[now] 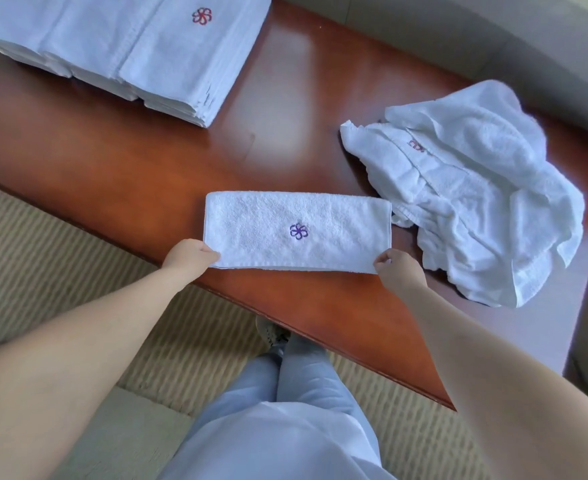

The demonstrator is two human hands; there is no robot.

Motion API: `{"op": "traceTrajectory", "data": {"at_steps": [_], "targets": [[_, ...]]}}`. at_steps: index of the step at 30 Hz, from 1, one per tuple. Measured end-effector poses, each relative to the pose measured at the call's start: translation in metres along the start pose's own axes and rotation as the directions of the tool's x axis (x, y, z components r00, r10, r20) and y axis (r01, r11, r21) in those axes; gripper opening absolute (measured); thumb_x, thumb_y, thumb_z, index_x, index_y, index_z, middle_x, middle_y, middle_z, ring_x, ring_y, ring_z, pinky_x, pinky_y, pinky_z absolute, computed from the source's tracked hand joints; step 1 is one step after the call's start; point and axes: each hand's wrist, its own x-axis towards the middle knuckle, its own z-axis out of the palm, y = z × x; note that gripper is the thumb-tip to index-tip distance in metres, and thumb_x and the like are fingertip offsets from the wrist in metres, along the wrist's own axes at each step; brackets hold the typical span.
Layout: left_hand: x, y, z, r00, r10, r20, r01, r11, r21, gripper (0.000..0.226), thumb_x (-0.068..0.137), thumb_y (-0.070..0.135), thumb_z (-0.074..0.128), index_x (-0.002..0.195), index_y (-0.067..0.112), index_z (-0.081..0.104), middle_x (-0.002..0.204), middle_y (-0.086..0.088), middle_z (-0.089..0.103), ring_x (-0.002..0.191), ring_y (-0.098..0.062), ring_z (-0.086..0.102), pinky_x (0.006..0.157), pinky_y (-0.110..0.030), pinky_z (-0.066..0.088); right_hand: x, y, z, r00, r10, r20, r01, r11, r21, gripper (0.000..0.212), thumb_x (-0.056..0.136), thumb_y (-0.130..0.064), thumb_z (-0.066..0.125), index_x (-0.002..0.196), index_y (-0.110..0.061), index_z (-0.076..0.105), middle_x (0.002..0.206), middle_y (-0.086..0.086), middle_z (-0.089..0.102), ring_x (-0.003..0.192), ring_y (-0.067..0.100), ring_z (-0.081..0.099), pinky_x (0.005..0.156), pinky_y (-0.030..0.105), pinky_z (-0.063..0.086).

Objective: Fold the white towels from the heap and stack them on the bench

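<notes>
Item in hand: a white terry towel [296, 232], folded to a long flat rectangle, laid near the front edge of the table [112, 168], embroidered flower [298, 231] uppermost.
Left hand [190, 256]: the near left corner is pinched between thumb and curled fingers; the grip is closed on the cloth.
Right hand [398, 270]: the near right corner is pinched likewise, fingers curled on the hem.
Reason for hold: both near corners are taken together, judged so that the layers are kept aligned and the strip taut for the next fold or a lift.
Heap [469, 188]: crumpled white towels, soft and ridged with hemmed borders, left to the right of the folded piece, its edge just beside it; kept within reach of the right hand.
Stack [122, 53]: folded towels piled squarely at the far left of the table, edges layered, a red flower mark on top; well apart from the work area.
Table surface: polished reddish wood, smooth and glossy.
Floor: pale ribbed carpet [60, 258].
</notes>
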Motion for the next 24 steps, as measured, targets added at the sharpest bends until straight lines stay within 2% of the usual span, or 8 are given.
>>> {"op": "traceTrajectory", "data": {"at_steps": [6,10,13,15,17,19,21,24], "targets": [[0.006,-0.005,0.013,0.999,0.047,-0.009,-0.044,0.983,0.179,0.030,0.091,0.027,0.060,0.068,0.017,0.042,0.068,-0.001,0.044,0.060,-0.019,0.041,0.059,-0.034,0.029,-0.001,0.005,0.018,0.998,0.025,-0.055,-0.025,1.000,-0.002,0.019,0.097,-0.018,0.047,0.104,-0.025,0.062,0.099,0.001,0.066,0.086,0.026,0.064,0.070,0.034,0.052],[-0.003,0.003,0.012,0.986,0.161,-0.034,-0.125,0.870,0.477,0.028,0.096,0.050,0.051,0.079,0.030,0.058,0.088,0.011,0.056,0.073,-0.011,0.058,0.058,-0.028,0.040,-0.007,-0.003,0.020,0.990,0.036,-0.139,-0.051,0.993,-0.109,0.030,0.096,-0.014,0.047,0.123,-0.024,0.058,0.123,0.005,0.046,0.107,0.027,0.052,0.076,0.037,0.048],[-0.007,0.026,0.017,0.948,0.314,-0.056,-0.228,0.789,0.570,0.031,0.098,0.055,0.048,0.082,0.032,0.061,0.096,0.010,0.051,0.089,-0.014,0.059,0.061,-0.029,0.040,-0.008,-0.026,0.023,0.979,-0.110,-0.173,0.069,0.971,-0.228,0.044,0.094,-0.015,0.052,0.136,-0.028,0.053,0.133,0.004,0.042,0.120,0.025,0.044,0.094,0.037,0.045],[-0.003,0.045,0.029,0.908,0.418,-0.026,-0.328,0.747,0.578,0.024,0.100,0.049,0.049,0.107,0.031,0.063,0.115,0.007,0.052,0.113,-0.018,0.051,0.071,-0.033,0.044,-0.003,-0.045,0.029,0.950,-0.271,-0.157,0.221,0.935,-0.278,0.045,0.096,-0.022,0.054,0.141,-0.028,0.051,0.140,0.002,0.041,0.129,0.025,0.041,0.105,0.037,0.040],[0.005,0.064,0.045,0.849,0.528,-0.008,-0.432,0.702,0.566,0.038,0.101,0.043,0.051,0.135,0.027,0.055,0.143,0.001,0.042,0.135,-0.024,0.037,0.094,-0.040,0.047,0.007,-0.062,0.041,0.911,-0.392,-0.130,0.342,0.892,-0.294,0.049,0.099,-0.030,0.054,0.147,-0.029,0.046,0.152,0.002,0.036,0.143,0.026,0.033,0.115,0.041,0.032],[0.018,0.080,0.063,0.785,0.620,-0.017,-0.492,0.639,0.591,0.052,0.102,0.043,0.049,0.151,0.025,0.042,0.163,-0.003,0.025,0.151,-0.029,0.019,0.119,-0.048,0.028,0.024,-0.075,0.057,0.867,-0.481,-0.131,0.424,0.849,-0.315,0.054,0.101,-0.037,0.052,0.153,-0.030,0.041,0.164,0.003,0.026,0.153,0.028,0.019,0.123,0.045,0.021],[0.037,0.088,0.084,0.748,0.663,-0.013,-0.501,0.578,0.644,0.059,0.104,0.049,0.041,0.159,0.029,0.030,0.170,-0.003,0.013,0.157,-0.029,0.007,0.126,-0.052,0.008,0.049,-0.078,0.073,0.829,-0.536,-0.160,0.459,0.815,-0.353,0.056,0.103,-0.042,0.048,0.157,-0.032,0.037,0.169,0.002,0.020,0.157,0.028,0.012,0.126,0.049,0.013],[0.066,0.071,0.106,0.685,0.728,-0.036,-0.503,0.509,0.698,0.062,0.105,0.058,0.026,0.163,0.036,0.020,0.172,0.002,0.008,0.159,-0.025,0.003,0.124,-0.059,0.005,0.079,-0.061,0.091,0.760,-0.594,-0.263,0.476,0.785,-0.397,0.058,0.103,-0.048,0.045,0.158,-0.035,0.036,0.169,0.001,0.024,0.157,0.026,0.017,0.127,0.049,0.012]]}}
